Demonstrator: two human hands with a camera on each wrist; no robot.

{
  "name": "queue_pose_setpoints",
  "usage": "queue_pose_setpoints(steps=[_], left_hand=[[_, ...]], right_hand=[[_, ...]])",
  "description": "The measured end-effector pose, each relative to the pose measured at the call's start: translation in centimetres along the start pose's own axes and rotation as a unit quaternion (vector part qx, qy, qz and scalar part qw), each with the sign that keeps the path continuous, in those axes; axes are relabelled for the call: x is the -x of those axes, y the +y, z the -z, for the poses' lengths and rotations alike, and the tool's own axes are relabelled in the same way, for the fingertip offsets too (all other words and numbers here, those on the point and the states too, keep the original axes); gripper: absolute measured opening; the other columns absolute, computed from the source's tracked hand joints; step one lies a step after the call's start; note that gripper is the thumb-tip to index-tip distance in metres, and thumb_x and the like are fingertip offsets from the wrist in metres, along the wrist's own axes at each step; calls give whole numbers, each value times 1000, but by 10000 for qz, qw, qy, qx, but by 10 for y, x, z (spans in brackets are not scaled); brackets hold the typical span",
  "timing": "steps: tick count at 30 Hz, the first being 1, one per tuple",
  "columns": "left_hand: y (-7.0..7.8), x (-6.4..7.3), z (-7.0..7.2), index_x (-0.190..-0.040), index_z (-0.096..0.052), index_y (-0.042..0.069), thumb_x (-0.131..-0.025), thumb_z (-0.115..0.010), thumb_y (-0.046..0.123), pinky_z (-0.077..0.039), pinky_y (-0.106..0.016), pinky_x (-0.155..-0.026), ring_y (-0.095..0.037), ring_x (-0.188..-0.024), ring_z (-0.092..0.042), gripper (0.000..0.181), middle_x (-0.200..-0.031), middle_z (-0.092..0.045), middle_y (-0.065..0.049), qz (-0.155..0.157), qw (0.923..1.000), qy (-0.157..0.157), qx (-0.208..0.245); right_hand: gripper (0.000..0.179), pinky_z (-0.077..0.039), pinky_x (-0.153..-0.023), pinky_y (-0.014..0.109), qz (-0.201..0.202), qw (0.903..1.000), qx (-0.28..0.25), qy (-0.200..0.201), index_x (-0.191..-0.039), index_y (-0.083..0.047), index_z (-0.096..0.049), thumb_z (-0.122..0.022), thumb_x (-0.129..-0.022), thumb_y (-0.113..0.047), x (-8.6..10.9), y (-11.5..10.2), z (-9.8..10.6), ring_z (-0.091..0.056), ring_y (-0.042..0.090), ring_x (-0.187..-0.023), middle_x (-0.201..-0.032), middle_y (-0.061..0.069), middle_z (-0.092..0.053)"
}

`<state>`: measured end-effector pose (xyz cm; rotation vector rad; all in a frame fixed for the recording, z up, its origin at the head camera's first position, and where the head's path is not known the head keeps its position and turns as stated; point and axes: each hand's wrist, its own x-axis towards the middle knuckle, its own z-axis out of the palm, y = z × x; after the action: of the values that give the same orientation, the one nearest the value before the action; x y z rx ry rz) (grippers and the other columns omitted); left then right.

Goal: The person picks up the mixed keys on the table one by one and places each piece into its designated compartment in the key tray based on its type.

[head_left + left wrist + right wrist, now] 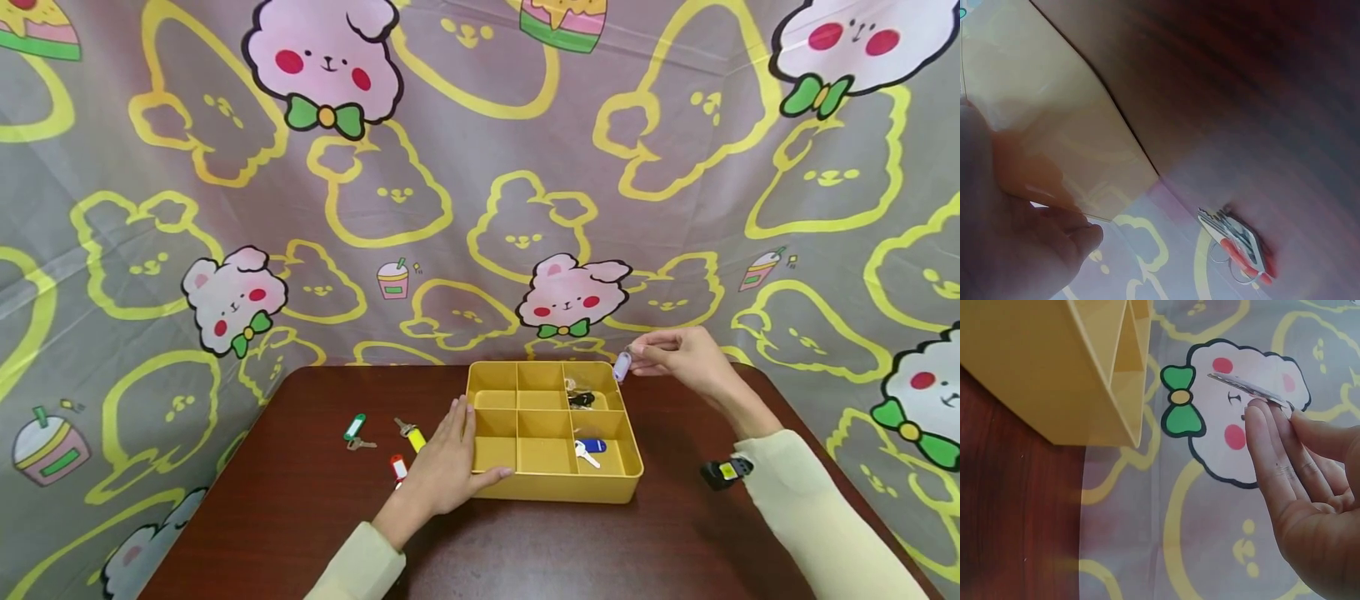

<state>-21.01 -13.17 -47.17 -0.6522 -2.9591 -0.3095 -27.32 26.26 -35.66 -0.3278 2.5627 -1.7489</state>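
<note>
A yellow divided box (555, 487) stands on the dark table. My left hand (442, 462) rests along its left wall with the fingers straight and the thumb over the front rim. Past the box's back right corner my right hand (678, 358) pinches a key ring with a pale lavender key tag (622, 367); the silver key (1241, 384) juts from the fingertips in the right wrist view. In the back right compartment lies a black key tag (581, 400) with keys. The front right one holds a blue key tag (594, 446) and its key (587, 455).
Left of the box lie a green key tag (355, 427) with a key, a yellow key tag (416, 439) with a key, and red key tags (398, 465), partly hidden by the left hand. A patterned cloth (465, 208) hangs behind the table.
</note>
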Motion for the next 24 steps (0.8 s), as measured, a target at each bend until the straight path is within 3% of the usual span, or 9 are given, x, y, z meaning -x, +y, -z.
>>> queue_pose_setpoints(steps=[8, 24], left_hand=[[0, -1, -2, -163, -23, -8, -95, -49, 80, -30, -49, -131, -39, -164, -18, 114, -175, -8, -25, -48, 10000, 63, -43], [-2, -1, -1, -164, -19, -7, -95, -50, 79, -29, -49, -131, -39, -165, -14, 114, -175, -7, -26, -80, 9999, 93, -39]], right_hand=[[41, -66, -79, 33, -78, 10000, 7, 5, -125, 16, -66, -70, -102, -19, -7, -7, -6, -80, 12, -84, -105, 17, -81], [41, -66, -82, 35, -139, 9995, -162, -227, -125, 13, -66, -72, -101, -20, -23, -21, -18, -81, 16, -86, -105, 20, -81]])
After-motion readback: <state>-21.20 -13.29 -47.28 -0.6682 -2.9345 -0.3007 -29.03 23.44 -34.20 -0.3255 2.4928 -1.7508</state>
